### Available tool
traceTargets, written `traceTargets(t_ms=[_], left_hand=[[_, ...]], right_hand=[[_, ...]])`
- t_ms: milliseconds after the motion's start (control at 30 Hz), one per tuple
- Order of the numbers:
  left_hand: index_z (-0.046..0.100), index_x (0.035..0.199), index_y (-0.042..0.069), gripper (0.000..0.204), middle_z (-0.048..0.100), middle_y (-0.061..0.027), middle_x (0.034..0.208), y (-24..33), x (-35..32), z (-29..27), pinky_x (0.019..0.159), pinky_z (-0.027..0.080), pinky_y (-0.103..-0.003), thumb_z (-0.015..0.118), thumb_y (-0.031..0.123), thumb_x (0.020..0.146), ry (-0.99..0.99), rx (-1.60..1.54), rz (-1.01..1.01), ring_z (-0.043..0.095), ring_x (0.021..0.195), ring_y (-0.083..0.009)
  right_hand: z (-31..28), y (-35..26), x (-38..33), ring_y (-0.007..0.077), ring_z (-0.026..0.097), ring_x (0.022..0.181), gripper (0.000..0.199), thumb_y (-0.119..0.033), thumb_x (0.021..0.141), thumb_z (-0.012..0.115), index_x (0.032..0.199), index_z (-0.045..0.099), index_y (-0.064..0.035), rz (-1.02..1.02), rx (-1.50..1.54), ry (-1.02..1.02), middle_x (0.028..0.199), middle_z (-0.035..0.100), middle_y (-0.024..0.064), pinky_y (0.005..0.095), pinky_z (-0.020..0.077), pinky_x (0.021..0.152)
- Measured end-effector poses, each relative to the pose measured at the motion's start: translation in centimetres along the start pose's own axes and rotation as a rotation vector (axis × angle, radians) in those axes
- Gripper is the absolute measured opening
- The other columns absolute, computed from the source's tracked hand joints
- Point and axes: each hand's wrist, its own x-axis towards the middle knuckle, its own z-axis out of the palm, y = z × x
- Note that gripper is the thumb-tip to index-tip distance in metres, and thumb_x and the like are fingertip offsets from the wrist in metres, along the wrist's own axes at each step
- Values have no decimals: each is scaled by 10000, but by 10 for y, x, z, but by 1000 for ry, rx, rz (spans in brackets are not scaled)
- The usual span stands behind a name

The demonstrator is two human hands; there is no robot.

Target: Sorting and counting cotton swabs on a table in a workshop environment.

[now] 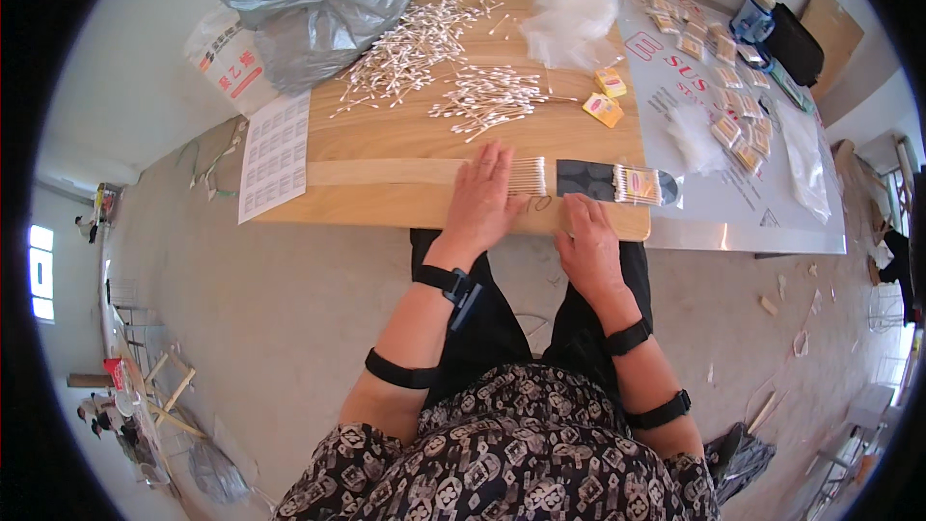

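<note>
Head view, looking down: person sits at a light wooden surface (386, 135), both forearms coming in from the bottom edge.

Left hand (485, 198) lies flat, palm down, fingers spread, grip released and nothing clasped. Its fingertips rest at the left end of a neat row of cotton swabs (528, 176), which sits on a long wooden strip (386, 172) running l-r along the surface's near part. So the swab row is just past the fingertips, touching or nearly so; can't tell which.

Right hand (586, 239) rests at the near edge of the surface, fingers loosely curled down, not grasping anything. Just beyond its fingers lies a dark strip (584, 178), and at that strip's right end a second bundle of swabs (639, 184) sits in clear wrap, apart from the hand.

Farther back: two loose heaps of swabs, a big one (410, 48) and a smaller one (487, 96) nearer the hands. Two small yellow-orange packs (606, 96) lie right of the smaller heap. A fluffy white pile of clear bags (571, 21) sits at the far right. Grey plastic bag (318, 5) at the far left corner, a printed sheet (275, 152) hanging over the left edge.

To the right, a white board (743, 212) holds many small filled packets (738, 125).
</note>
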Motion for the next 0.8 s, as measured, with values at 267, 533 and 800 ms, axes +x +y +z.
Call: traceTargets(t_ms=[267,533,800], left_hand=[[406,1252,-63,537,405,-281,1314,-1,-4,42,1034,283,-483,528,229,818,183,-156,-142,379,1231,-411],[332,1339,-54,694,305,-207,1422,4,-25,23,1124,109,-461,518,385,833,-16,-234,-193,214,1365,-304],[321,1349,-55,793,263,-200,1449,3,-13,19,1127,60,-480,481,508,814,-62,-283,-130,162,1384,-298]], right_hand=[[47,55,28,365,372,1259,528,-107,815,568,1300,411,28,-122,-314,55,1342,411,226,402,302,1050],[69,73,45,347,356,1286,513,-209,876,478,1349,376,-39,-322,-347,-127,1401,369,172,447,268,1059],[81,110,58,353,432,1227,496,-197,881,497,1334,380,-33,-491,-399,-42,1354,427,180,445,339,1016]])
